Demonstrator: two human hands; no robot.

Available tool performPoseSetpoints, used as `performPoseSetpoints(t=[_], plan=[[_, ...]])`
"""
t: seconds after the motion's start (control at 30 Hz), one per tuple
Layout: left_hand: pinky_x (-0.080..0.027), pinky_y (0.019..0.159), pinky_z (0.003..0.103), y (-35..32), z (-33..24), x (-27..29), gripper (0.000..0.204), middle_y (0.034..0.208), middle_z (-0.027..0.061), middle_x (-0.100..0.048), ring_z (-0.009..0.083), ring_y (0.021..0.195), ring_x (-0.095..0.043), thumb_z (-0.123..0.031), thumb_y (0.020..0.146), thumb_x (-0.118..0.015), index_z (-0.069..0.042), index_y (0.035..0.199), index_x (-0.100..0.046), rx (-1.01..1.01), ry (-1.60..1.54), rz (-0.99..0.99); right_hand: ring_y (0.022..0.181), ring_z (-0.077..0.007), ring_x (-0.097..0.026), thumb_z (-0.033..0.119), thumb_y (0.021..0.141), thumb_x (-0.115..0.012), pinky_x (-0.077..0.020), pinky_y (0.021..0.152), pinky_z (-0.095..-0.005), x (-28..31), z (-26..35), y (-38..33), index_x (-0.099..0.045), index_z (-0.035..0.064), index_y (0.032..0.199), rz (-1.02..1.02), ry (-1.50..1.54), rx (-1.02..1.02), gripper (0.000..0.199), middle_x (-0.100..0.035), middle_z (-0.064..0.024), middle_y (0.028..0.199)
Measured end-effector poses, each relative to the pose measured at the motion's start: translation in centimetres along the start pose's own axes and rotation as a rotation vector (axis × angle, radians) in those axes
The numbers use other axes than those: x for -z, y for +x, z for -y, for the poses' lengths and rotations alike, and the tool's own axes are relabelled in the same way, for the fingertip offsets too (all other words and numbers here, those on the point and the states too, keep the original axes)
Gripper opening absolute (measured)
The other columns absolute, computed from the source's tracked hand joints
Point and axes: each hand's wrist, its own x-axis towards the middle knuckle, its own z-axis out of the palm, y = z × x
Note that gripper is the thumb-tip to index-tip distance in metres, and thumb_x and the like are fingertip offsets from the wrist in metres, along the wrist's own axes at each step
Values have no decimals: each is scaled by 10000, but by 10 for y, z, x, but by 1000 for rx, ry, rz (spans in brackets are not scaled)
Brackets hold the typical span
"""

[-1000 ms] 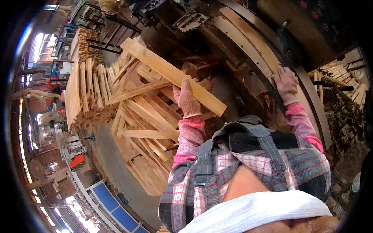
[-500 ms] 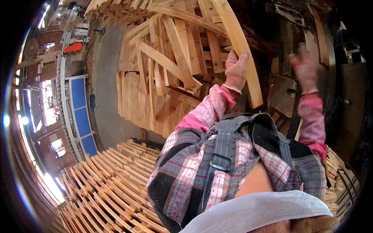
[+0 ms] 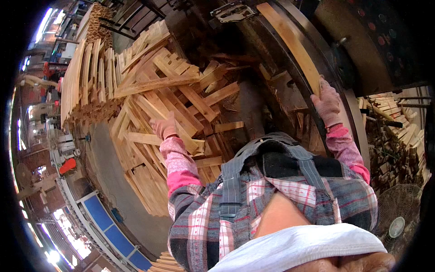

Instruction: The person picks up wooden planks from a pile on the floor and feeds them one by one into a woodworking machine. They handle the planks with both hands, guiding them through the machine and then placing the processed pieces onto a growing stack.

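My right hand (image 3: 326, 103), in a pinkish work glove, is closed round the near end of a long pale wooden board (image 3: 290, 41). That board lies lengthwise along a dark metal machine bed (image 3: 334, 56) at the right. To the left, my gloved left hand (image 3: 165, 127) reaches into a loose heap of cut boards (image 3: 174, 97). Its thumb and fingers appear closed on a wooden plank (image 3: 149, 107) in that heap, though part of the grip is hidden.
A neat stack of boards (image 3: 84, 75) stands at the far left. Below it runs a frame with blue panels (image 3: 100, 213). A dark machine housing (image 3: 362, 45) borders the right, with wood scraps (image 3: 389, 122) and a round wire-guarded fan (image 3: 396, 217) nearer me.
The view has turned rightward. My right hand, free and blurred before, now holds a board on the machine bed. My left hand has left the long board it held and moved to the heap.
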Motion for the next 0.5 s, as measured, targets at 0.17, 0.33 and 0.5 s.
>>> performPoseSetpoints(t=[0.17, 0.33, 0.5], plan=[[-465, 1006, 434, 30, 61, -42, 891, 1280, 265, -557, 400, 1206, -543, -368, 695, -775, 39, 1349, -328, 40, 35, 112, 1119, -324, -584, 415, 864, -640, -472, 918, -469, -15, -7, 40, -559, 95, 1323, -245, -331, 110, 566, -605, -114, 1292], [-489, 946, 441, 18, 57, -15, 676, 1233, 281, -609, 376, 1105, -607, -310, 739, -723, 74, 1245, -495, 56, -311, 116, 1049, -345, -615, 450, 922, -546, -499, 876, -487, 8, -11, 131, -638, 127, 1202, -208, -382, 141, 437, -628, -114, 1214], [-523, 871, 396, -54, 58, 24, 486, 1085, 202, -625, 289, 1006, -615, -244, 817, -669, 67, 1178, -577, 224, -1566, 337, 1051, -370, -609, 488, 952, -502, -501, 886, -486, 1, 25, 224, -606, 162, 1284, -209, -435, 137, 476, -636, -117, 1206]])
